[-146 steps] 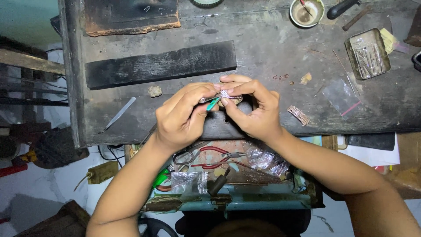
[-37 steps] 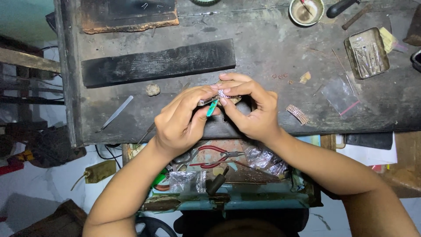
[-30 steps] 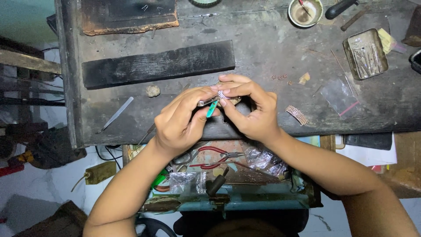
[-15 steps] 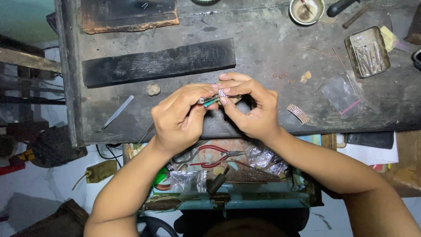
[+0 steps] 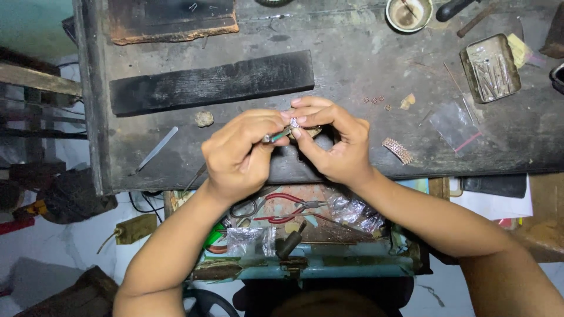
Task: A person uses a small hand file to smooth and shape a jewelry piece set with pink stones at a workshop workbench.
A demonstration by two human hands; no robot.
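My left hand (image 5: pixel 241 154) grips a thin green-handled tool (image 5: pixel 276 135) whose tip touches a small sparkly jewellery piece (image 5: pixel 295 122). My right hand (image 5: pixel 332 144) pinches that piece between thumb and fingers. Both hands meet over the front middle of a dark worn workbench (image 5: pixel 352 64). A small strip of linked metal (image 5: pixel 398 150) lies just right of my right hand, and several tiny rings (image 5: pixel 376 100) lie beyond it.
A long black block (image 5: pixel 211 82) lies behind my hands. A metal tin of thin tools (image 5: pixel 490 67), a small round bowl (image 5: pixel 408 13) and a clear plastic bag (image 5: pixel 452 124) sit at the right. Tweezers (image 5: pixel 155 149) rest at the left. Red-handled pliers (image 5: pixel 288 208) lie in the open drawer below.
The tool in my left hand has tilted flatter against the piece. Both hands stay in about the same spot.
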